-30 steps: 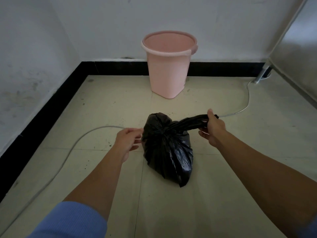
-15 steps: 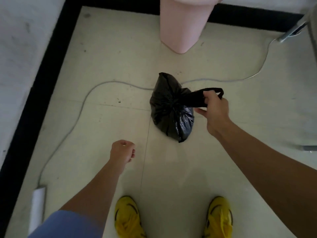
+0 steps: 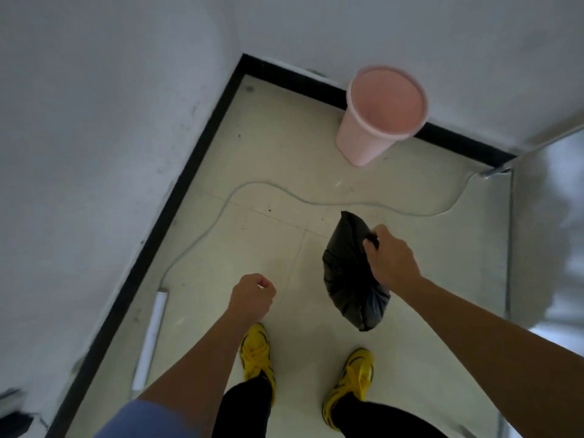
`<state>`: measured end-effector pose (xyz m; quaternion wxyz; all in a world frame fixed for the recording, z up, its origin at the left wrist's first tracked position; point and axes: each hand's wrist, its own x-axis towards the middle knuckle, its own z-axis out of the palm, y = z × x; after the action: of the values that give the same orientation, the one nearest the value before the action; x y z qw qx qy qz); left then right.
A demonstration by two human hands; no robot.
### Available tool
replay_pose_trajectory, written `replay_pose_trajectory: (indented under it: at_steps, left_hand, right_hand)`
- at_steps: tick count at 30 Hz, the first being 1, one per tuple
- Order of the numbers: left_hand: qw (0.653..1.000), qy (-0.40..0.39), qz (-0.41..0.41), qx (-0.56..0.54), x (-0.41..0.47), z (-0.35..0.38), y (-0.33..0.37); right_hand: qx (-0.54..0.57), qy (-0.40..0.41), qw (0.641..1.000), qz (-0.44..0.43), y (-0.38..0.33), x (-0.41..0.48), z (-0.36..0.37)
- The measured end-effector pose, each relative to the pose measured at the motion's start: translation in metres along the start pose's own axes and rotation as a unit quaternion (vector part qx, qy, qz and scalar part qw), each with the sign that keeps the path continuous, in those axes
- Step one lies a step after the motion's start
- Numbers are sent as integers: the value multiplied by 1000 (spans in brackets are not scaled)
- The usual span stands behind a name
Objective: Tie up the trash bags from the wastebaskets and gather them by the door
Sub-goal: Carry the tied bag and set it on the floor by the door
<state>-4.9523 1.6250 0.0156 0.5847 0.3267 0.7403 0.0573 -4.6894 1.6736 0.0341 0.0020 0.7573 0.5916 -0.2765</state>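
A knotted black trash bag [image 3: 346,279] hangs above the tiled floor, held by its tied top in my right hand [image 3: 390,259]. My left hand [image 3: 252,297] is curled into a loose fist to the left of the bag, apart from it and holding nothing. A pink wastebasket [image 3: 376,121] with no liner in it stands against the far wall near the corner, well beyond the bag.
A grey cable [image 3: 284,192] snakes across the floor from a white power strip [image 3: 151,336] by the left wall to a metal leg [image 3: 494,172] at the right. My yellow shoes [image 3: 257,352] stand below. A pale surface [image 3: 550,232] borders the right.
My left hand let go of the bag and dropped back into a fist. My right hand lifted the bag off the floor. The view swung left and pulled back from the wastebasket.
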Motion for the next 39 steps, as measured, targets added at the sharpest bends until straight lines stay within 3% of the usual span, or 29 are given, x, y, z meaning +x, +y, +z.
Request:
replay_pose_trajectory:
  at_steps: [3, 6, 9, 12, 18, 22, 27, 31, 39]
  left_hand:
    - [1000, 17, 3, 7, -63, -28, 8]
    - [999, 42, 0, -6, -121, -47, 9]
    - [996, 82, 0, -19, -178, -56, 4]
    - [991, 130, -1, -33, -231, -54, -11]
    - [976, 203, -34, -74, -359, -28, -79]
    - [957, 253, -75, -119, -455, -10, -150]
    - [903, 348, -141, -207, -576, 19, -266]
    - [851, 403, -188, -281, -664, 51, -365]
    - [773, 468, -290, -315, -862, 128, -592]
  right_hand:
    - [-156, -77, 984, -42, -24, -36, -36]
    - [-257, -206, 943, -58, -42, -69, -71]
    - [-283, -326, 900, -56, -60, -104, -100]
    - [-261, -388, 882, -58, -81, -140, -113]
    - [-378, -290, 838, -267, -112, -242, -121]
    - [-455, -218, 765, -401, -140, -315, -111]
    - [-509, -174, 665, -517, -179, -426, -78]
    - [-509, -157, 607, -589, -209, -537, -44]
    - [-481, -148, 486, -715, -249, -828, 78]
